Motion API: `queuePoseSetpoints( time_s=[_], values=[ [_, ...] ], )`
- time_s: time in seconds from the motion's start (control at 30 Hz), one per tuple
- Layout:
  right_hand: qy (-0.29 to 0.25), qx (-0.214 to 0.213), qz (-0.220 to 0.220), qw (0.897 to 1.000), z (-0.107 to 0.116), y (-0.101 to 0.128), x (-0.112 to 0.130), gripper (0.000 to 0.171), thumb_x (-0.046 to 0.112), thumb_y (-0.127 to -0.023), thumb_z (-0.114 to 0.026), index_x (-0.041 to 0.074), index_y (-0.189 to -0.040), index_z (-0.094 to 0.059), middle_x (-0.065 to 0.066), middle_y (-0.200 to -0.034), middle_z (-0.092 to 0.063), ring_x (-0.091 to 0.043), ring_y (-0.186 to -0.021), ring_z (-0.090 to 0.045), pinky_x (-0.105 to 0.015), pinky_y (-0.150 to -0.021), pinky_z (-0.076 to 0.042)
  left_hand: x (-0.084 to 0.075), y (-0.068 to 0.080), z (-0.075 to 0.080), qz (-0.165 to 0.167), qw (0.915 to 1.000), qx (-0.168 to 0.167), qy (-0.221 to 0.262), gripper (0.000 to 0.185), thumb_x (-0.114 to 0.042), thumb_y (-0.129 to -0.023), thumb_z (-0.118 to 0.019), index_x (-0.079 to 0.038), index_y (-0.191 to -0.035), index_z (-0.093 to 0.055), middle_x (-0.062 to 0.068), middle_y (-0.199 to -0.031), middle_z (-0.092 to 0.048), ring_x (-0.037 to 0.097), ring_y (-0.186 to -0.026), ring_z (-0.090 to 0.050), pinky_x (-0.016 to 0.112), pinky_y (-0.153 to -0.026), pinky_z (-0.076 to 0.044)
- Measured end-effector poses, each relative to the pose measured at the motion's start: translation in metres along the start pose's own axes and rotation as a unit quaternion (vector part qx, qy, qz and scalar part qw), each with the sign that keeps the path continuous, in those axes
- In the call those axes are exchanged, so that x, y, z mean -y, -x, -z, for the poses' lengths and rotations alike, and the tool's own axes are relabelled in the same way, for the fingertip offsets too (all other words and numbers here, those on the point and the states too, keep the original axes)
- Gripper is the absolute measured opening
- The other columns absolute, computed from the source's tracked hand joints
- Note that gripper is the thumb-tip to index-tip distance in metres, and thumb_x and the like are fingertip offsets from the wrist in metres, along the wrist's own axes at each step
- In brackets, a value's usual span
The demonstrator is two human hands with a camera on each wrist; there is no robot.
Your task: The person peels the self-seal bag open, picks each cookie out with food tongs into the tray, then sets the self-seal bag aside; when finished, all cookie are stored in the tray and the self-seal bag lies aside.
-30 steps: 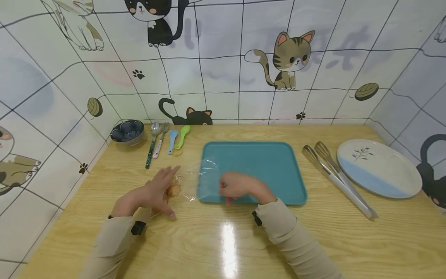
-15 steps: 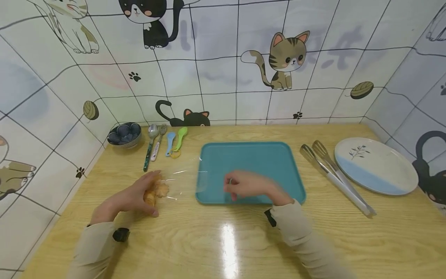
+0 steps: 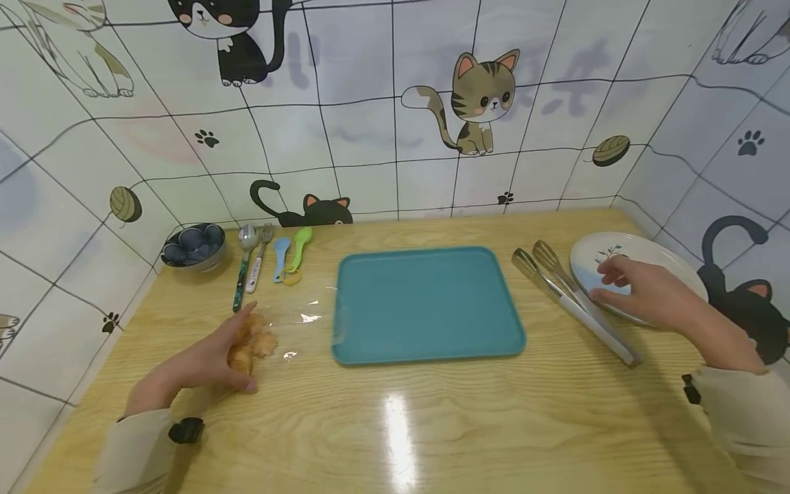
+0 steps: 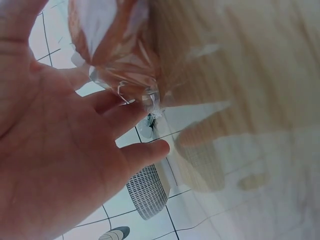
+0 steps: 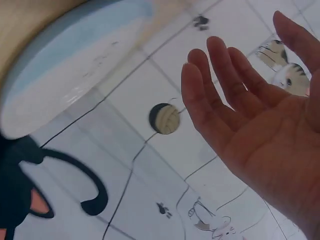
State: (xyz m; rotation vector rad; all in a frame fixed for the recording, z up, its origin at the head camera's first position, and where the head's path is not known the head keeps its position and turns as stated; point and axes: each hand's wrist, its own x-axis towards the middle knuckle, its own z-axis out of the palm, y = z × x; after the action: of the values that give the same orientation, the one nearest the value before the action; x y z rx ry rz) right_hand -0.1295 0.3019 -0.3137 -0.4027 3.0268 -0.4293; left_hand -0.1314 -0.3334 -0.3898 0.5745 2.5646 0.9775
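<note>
- Since the pale yellow wood-grain tabletop (image 3: pixel 382 425) bears everything, you should let it take the weight wherever you can.
- Rectangular teal tray (image 3: pixel 426 305) with raised rim: flat, central. Loose clear plastic film (image 3: pixel 308 318) reaches its left edge; you would do well to lift that end clear, lest it snag.
- White-and-blue plate (image 3: pixel 586 254) with a painted sprig: far right, below your right hand (image 3: pixel 648 291).
- Long metal tongs (image 3: pixel 620 348) with slotted heads: just left of the plate; your right hand should pass above them.
- Right hand: fingers loosely bent and apart, nothing held. No contact with the plate is evident.
- Left hand (image 3: pixel 204 360): thumb and fingers curved round the golden-brown, lumpy bread (image 3: pixel 264 343) in that film. Firmness cannot be told; a light hold from both sides should avoid crushing it.
- Bread: left of the tray, well apart from it. Whether it touches the tabletop cannot be told.
- Round dark-patterned bowl (image 3: pixel 212 262): back left corner.
- Steel spoon (image 3: pixel 241 271) with dark green handle, pale-handled fork (image 3: pixel 256 267): beyond your left fingertips; mind them.
- Small blue plastic spoon (image 3: pixel 280 257), small green plastic spoon (image 3: pixel 300 247): right of the fork.
</note>
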Motion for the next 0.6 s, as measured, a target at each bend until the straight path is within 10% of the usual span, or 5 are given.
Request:
queuePoseSetpoints(
  time_s=[0.6],
  values=[
    [-0.028,0.138,-0.032,0.989,-0.047,0.016,-0.042,0.055,0.027,-0.084,-0.068,-0.021,-0.102,-0.048,-0.018,-0.083,-0.06,-0.03,-0.075,-0.058,-0.04,-0.061,-0.047,-0.003,0.004,0.003,-0.004,1.0,-0.001,0.0,0.119,-0.027,-0.058,-0.089,0.002,-0.145,-0.013,0.031,-0.146,-0.009,0.052,-0.131,-0.009,0.068,-0.097,-0.012]
  ],
)
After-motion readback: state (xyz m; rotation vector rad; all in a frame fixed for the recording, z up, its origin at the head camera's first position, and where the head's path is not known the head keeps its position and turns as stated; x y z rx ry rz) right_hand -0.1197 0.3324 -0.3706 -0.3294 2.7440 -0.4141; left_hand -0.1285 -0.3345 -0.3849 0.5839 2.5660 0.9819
